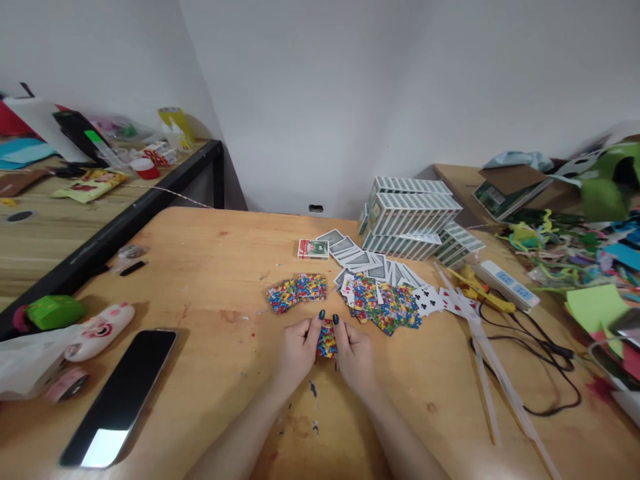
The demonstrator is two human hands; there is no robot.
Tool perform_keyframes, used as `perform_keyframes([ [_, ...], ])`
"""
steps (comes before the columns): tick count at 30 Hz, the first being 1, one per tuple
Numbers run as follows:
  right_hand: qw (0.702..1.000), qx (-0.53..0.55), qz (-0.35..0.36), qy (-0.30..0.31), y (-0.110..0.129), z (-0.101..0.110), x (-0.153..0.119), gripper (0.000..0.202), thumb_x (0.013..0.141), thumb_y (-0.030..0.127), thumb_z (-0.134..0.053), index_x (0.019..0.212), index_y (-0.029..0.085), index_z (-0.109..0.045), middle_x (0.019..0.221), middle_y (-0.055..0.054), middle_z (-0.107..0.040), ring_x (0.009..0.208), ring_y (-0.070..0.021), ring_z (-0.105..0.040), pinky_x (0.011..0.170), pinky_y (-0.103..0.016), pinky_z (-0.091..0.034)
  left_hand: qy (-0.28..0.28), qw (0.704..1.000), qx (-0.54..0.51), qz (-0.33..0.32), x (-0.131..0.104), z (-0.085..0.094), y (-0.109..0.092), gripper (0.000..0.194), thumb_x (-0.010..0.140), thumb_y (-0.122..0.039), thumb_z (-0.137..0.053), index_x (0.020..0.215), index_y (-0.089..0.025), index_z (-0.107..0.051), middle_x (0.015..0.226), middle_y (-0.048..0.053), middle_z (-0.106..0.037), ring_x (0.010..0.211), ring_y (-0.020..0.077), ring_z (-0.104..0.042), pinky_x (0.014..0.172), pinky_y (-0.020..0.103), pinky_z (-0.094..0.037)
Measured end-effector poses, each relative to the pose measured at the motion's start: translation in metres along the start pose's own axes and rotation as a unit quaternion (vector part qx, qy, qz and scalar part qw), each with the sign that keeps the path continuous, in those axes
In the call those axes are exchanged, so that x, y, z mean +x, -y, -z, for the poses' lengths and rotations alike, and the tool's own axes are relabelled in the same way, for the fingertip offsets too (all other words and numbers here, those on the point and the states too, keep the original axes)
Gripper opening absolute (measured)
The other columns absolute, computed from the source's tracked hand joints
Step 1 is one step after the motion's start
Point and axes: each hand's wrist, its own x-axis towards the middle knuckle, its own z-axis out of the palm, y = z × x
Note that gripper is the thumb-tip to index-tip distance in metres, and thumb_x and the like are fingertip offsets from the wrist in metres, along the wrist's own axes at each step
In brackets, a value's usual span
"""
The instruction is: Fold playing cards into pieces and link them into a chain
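Observation:
Between my hands is a playing card [327,340] with a bright multicoloured pattern; whether there is more than one card I cannot tell. My left hand [301,343] pinches its left edge and my right hand [354,348] its right edge, thumbs on top. Just beyond, a few cards with the same pattern [297,291] lie overlapped on the table. To the right spreads a larger heap of patterned cards [383,303], some face up beside it, such as a club card [427,300]. Grey-backed cards [365,259] fan out behind the heap.
A boxed card deck [313,249] lies behind the cards, with striped cartons [413,213] stacked at the back right. A phone [123,400] and a white plush item [100,331] lie left. Right are a power strip [506,283], black cable [540,347] and clear strips [493,360].

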Motion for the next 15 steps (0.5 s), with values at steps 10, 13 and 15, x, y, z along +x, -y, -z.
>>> perform_keyframes([
  [10, 0.999, -0.025, 0.002, -0.031, -0.009, 0.006, 0.007, 0.045, 0.083, 0.051, -0.035, 0.053, 0.019, -0.041, 0.042, 0.005, -0.035, 0.04, -0.0099, -0.035, 0.04, -0.022, -0.025, 0.088, 0.995, 0.02, -0.046, -0.004, -0.001, -0.003, 0.043, 0.08, -0.04, -0.041, 0.045, -0.017, -0.034, 0.045, -0.005, -0.029, 0.043, 0.0072, -0.028, 0.044, 0.021, -0.02],
  [13, 1.0, -0.004, 0.003, -0.031, -0.01, 0.005, 0.007, 0.043, 0.083, 0.05, -0.037, 0.053, 0.02, -0.039, 0.041, 0.005, -0.036, 0.039, -0.0095, -0.035, 0.039, -0.021, -0.025, 0.066, 0.996, 0.025, -0.057, -0.004, -0.001, -0.002, 0.042, 0.08, -0.039, -0.042, 0.046, -0.017, -0.033, 0.045, -0.005, -0.028, 0.043, 0.007, -0.029, 0.043, 0.021, -0.021],
  [15, 1.0, 0.016, -0.004, -0.027, -0.011, 0.005, 0.007, 0.042, 0.083, 0.049, -0.038, 0.053, 0.02, -0.038, 0.04, 0.006, -0.036, 0.037, -0.0092, -0.036, 0.038, -0.021, -0.026, 0.04, 0.998, 0.008, -0.043, 0.001, 0.002, 0.002, 0.039, 0.08, -0.04, -0.043, 0.049, -0.018, -0.035, 0.045, -0.006, -0.032, 0.042, 0.0073, -0.032, 0.042, 0.02, -0.024],
])
